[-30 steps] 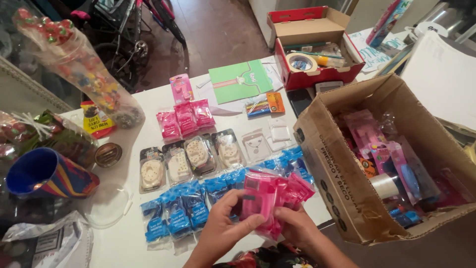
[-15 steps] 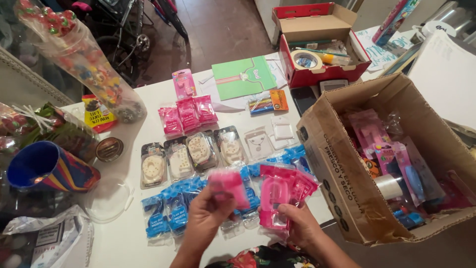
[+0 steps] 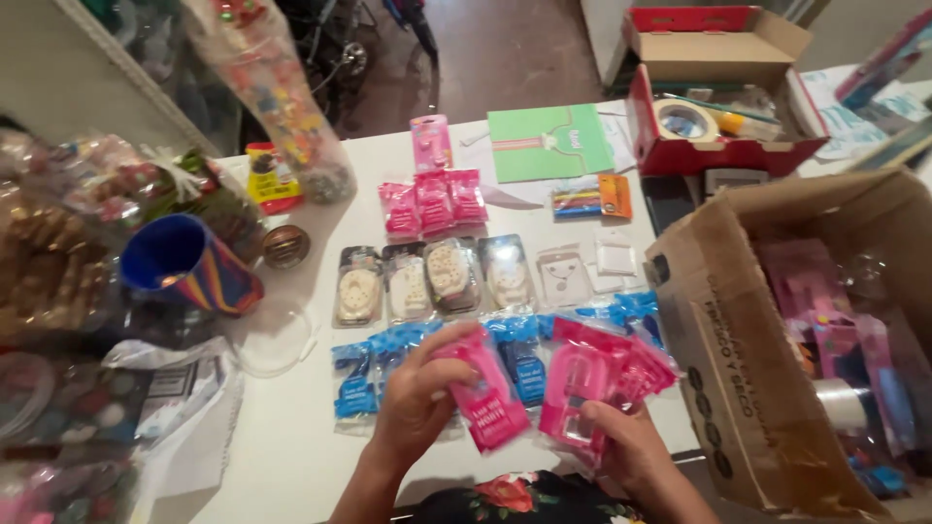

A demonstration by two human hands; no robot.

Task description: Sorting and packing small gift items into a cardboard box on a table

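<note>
A single pink packet (image 3: 488, 403) is pinched between the thumb and fingers of the left hand (image 3: 419, 398), lifted just clear of the white table (image 3: 291, 456) and tilted toward the blue packets (image 3: 388, 374) below it. A fanned bunch of pink packets (image 3: 602, 383) is clamped in the right hand (image 3: 621, 451), the fingers closed round its lower end near the table's front edge.

Beyond the hands, three rows are laid out: blue packets nearest, then clear blister packs with pale oval pieces (image 3: 432, 279), then a short row of small pink packets (image 3: 434, 202) with one more pink packet (image 3: 430, 142) standing apart above them. To the right, a large cardboard box (image 3: 723, 369) stands open, holding more pink and blue packaged goods. A red and brown carton (image 3: 723, 146) sits farther back, and a blue striped cup (image 3: 184, 264) lies on its side at the left.

For the sorting in hand to go well, it is judged that the single packet should be drawn fully free of the bunch, kept flat, and set square in line with its like, without the blue row being disturbed.
</note>
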